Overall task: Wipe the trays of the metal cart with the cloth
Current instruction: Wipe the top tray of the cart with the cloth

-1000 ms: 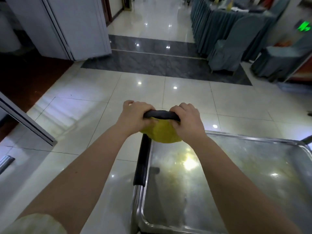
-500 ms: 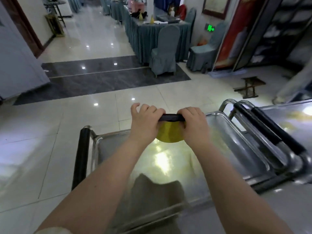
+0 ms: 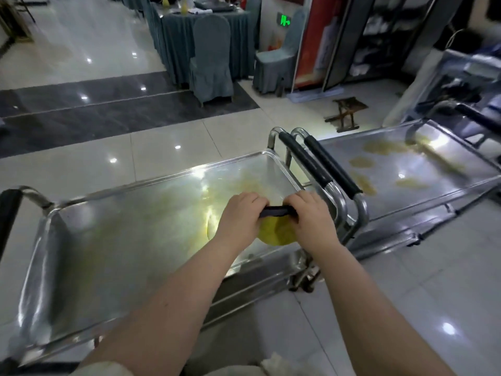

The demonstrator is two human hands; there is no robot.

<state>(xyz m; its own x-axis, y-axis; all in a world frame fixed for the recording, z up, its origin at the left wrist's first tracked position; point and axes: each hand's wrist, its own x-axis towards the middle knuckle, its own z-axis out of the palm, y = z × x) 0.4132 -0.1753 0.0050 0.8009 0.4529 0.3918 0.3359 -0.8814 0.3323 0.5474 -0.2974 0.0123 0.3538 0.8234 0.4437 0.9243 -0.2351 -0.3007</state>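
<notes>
Sleeves [image 3: 108, 369]: pale cuffs at the bottom edge; both forearms bare, reaching forward
Left hand [image 3: 240, 217]: knuckles up, fingers curled over the left end of a dark strip [image 3: 275, 211], clenched on it
Right hand [image 3: 311, 217]: fingers curled over the strip's right end, grasping it the same way
Cloth [image 3: 272, 233]: yellow, rounded, hanging under the strip between the two hands, over the right part of the tray; whether it touches the metal cannot be told
Tray [image 3: 122, 240]: top level of the near cart [image 3: 257, 278], shiny steel with a shallow raised rim, faint yellowish smears, bright glare just left of the left hand
Handles: black-sleeved bars at both ends of the cart, one at the left edge [image 3: 8, 210], one at the right [image 3: 306, 164]
Second cart [image 3: 406, 169]: just beside the first on the right, handle to handle; its tray bears several yellow-brown blotches
Floor [image 3: 162, 147]: pale glossy tiles with lamp reflections, and a dark band [image 3: 108, 109] farther off
Stool [image 3: 348, 112]: small, folding, on the tiles beyond the second cart
Chairs: grey-blue covers, one [image 3: 211, 58] at the table, another [image 3: 279, 61] near the banner
Table [image 3: 176, 36]: long, grey-blue skirt; items on top too blurred to name
Banner [image 3: 311, 42]: red, upright, beside dark shelving
Sign [image 3: 283, 21]: green, lit, on the far wall
</notes>
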